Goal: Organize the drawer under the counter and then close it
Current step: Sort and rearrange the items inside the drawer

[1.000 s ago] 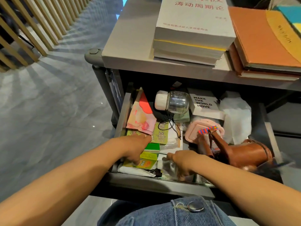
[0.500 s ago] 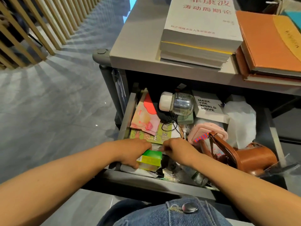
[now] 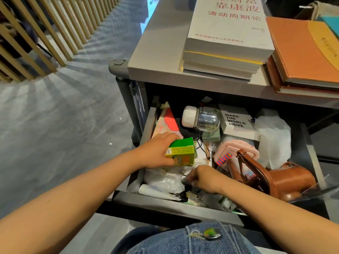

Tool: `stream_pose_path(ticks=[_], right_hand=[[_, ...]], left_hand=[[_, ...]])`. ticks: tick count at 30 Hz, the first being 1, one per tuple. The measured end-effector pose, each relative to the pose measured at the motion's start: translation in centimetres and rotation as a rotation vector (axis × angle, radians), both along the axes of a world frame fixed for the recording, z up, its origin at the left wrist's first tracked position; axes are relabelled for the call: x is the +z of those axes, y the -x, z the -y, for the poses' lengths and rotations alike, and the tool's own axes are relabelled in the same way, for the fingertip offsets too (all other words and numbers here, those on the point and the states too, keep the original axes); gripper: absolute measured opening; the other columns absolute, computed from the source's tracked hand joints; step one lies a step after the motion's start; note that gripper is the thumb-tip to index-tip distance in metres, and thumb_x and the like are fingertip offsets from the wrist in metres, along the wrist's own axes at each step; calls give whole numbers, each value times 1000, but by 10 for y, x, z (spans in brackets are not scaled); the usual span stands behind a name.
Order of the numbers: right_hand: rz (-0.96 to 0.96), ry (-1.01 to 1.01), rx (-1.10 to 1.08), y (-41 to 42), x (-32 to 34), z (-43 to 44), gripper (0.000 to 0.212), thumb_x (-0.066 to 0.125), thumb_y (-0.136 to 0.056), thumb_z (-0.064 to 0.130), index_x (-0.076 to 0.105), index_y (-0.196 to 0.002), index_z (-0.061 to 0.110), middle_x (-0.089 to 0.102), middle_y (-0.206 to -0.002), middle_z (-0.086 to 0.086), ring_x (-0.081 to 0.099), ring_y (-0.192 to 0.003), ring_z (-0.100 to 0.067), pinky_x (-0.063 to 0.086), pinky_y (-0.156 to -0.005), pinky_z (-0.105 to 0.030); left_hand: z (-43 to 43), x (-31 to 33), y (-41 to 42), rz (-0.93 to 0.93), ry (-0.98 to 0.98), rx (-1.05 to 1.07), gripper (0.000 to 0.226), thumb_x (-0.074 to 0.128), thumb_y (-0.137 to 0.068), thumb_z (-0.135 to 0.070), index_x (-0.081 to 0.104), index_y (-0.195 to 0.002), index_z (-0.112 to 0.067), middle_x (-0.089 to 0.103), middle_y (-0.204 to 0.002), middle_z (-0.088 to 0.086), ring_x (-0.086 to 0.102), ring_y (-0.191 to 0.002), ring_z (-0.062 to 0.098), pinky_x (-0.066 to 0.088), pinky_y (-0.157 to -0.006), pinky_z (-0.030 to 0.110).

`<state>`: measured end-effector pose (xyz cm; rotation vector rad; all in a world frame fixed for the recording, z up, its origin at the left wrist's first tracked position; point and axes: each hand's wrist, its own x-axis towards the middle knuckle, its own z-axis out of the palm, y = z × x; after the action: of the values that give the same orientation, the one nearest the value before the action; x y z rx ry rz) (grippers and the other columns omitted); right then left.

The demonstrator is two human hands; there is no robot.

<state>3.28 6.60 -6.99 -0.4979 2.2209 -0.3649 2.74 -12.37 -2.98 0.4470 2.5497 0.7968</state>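
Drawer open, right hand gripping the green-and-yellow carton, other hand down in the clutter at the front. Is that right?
No. The head view shows the left hand gripping the green-and-yellow carton; the right hand is down in the clutter at the drawer front.

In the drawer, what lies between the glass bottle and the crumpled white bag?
A white box printed MAKE THE WORLD MOVE, seen in the head view.

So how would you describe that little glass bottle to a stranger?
Start at the open grey drawer under the book-stacked counter. Along its back, left of the white box printed MAKE THE WORLD MOVE, a small clear glass bottle lies on its side; only it has a round white cap.
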Motion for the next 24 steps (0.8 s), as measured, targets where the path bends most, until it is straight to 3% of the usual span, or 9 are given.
stream_pose_path(ticks=[5, 9, 15, 19, 24], right_hand=[[-329, 213, 285, -10, 0, 13, 46, 47, -92, 7, 48, -136, 21, 50, -136, -4, 49, -122, -22, 37, -99, -28], [-558, 306, 415, -12, -8, 30, 43, 47, -87, 6, 50, -130, 5, 54, -124, -17, 49, -116, -30, 40, -94, -40], [-553, 63, 599, -10, -30, 55, 46, 51, -89, 21, 41, -130, 3, 50, -122, -19, 44, -113, -31, 36, -92, -42], [-587, 82, 656, -9, -35, 58, 36, 43, -91, 20, 46, -123, 6, 52, -117, -19, 46, -110, -34, 35, -90, -44], [-550, 87, 682, -8, -40, 55, 44, 38, -93, 15, 38, -135, 7, 49, -123, -20, 48, -108, -35, 39, -82, -44]], left_hand=[[2, -3, 7, -126, 100, 64, 68, 66, -81, -25, 33, -140, -27, 42, -131, 2, 36, -121, 18, 29, -95, 27], [5, -6, 9, -144, 42, 138, 72, 70, -79, -24, 33, -141, -25, 42, -134, 3, 36, -123, 19, 30, -98, 27], [10, -9, 8, -125, 18, 140, 73, 71, -78, -23, 34, -141, -25, 42, -135, 3, 36, -124, 18, 32, -100, 29], [12, -12, 6, -115, 24, 121, 73, 71, -79, -23, 33, -141, -28, 43, -135, 2, 36, -123, 17, 33, -100, 30], [12, -16, 7, -118, 49, 114, 75, 71, -79, -25, 31, -142, -28, 41, -137, 2, 35, -124, 18, 33, -101, 31]])
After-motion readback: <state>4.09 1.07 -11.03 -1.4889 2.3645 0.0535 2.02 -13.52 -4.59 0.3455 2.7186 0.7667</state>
